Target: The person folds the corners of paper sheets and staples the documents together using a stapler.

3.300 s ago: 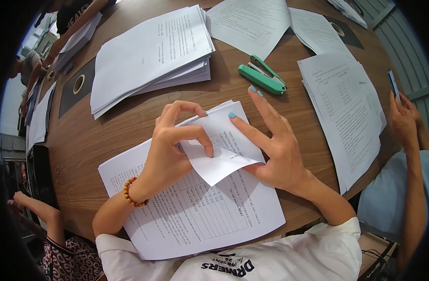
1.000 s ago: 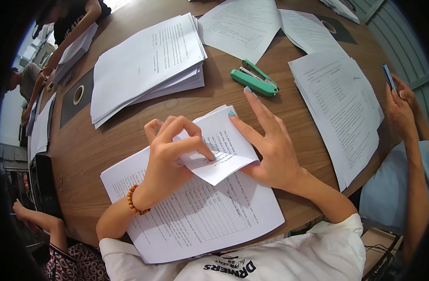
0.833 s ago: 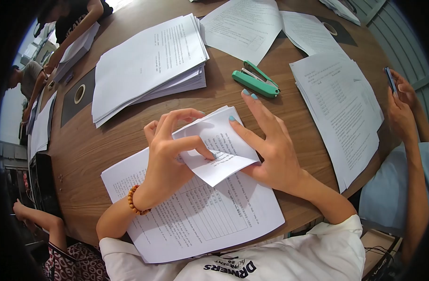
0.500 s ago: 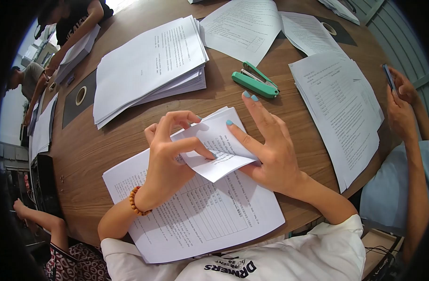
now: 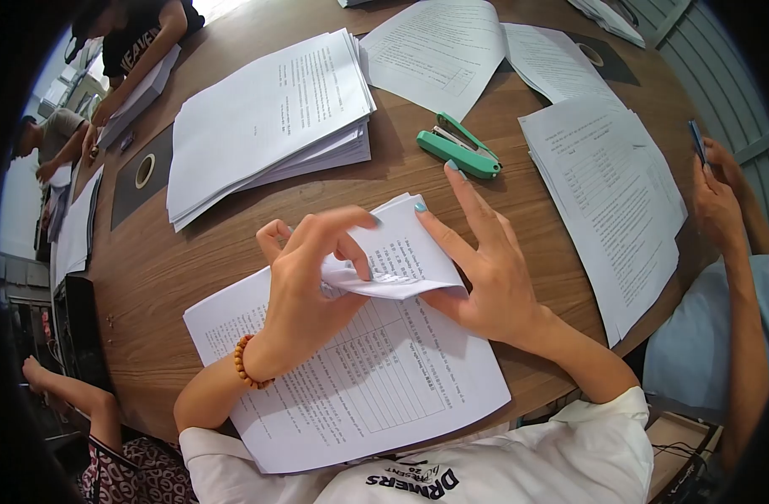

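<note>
A stack of printed sheets [image 5: 359,395] lies at an angle on the table in front of my body. The upper part of its top sheet [image 5: 397,252] is bent up into a curl between my hands. My left hand [image 5: 305,269], with a beaded bracelet on its wrist, has its thumb and fingers closed round the left side of the curled sheet. My right hand [image 5: 489,273] lies on the right side with fingers spread. Its index fingertip touches the paper, and its thumb is partly hidden by the curl. Just beyond its middle fingertip rests a green stapler [image 5: 460,149].
A thick paper pile [image 5: 267,126] stands back left, beside a cable grommet [image 5: 145,171]. More printed sheets [image 5: 607,185] lie to the right and others [image 5: 435,50] at the back. A person's hands [image 5: 716,181] at right hold a phone [image 5: 697,141]. Other people sit at left.
The lifted sheet's flap has folded into a narrower curl. My left fingers have curled in around it, and my right fingertips have shifted slightly on the paper.
</note>
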Available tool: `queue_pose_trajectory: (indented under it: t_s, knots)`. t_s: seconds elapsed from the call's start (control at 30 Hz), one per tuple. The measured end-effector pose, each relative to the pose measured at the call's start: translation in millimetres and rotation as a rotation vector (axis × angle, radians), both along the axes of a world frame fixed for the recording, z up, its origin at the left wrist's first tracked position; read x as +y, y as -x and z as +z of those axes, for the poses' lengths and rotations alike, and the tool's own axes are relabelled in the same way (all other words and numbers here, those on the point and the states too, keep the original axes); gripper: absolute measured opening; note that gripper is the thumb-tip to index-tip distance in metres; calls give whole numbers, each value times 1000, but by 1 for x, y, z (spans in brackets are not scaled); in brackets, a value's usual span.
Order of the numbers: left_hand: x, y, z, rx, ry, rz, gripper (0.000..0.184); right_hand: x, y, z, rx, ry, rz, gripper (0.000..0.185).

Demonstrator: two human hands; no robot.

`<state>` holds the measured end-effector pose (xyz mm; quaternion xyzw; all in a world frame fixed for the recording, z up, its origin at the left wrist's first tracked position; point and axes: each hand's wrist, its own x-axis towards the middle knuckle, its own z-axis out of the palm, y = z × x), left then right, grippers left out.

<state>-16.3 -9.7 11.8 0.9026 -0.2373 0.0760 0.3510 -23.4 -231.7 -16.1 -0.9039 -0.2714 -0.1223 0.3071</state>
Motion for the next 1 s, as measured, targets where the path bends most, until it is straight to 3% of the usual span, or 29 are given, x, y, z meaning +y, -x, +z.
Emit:
queue_pose_trajectory:
  t_s: [0.1,0.2,0.43,0.73,0.8,1.0]
  knots:
    - [1,0,-2,-98,-115,-56,29,0,0,3,10,24,15,68]
    - [-4,1,4,-118,-35,-23,28,1,1,6,12,39,19,65]
    - [0,2,0,-48,-95,-17,28,5,4,5,-94,72,-5,56]
    - [-3,2,2,-84,10,1,27,3,3,3,-39,-25,-36,70]
    - [-1,1,-1,-128,-84,-35,28,2,2,1,-42,-12,-27,68]
    - [-2,3,0,-53,-26,14,29,0,0,0,-16,25,11,65]
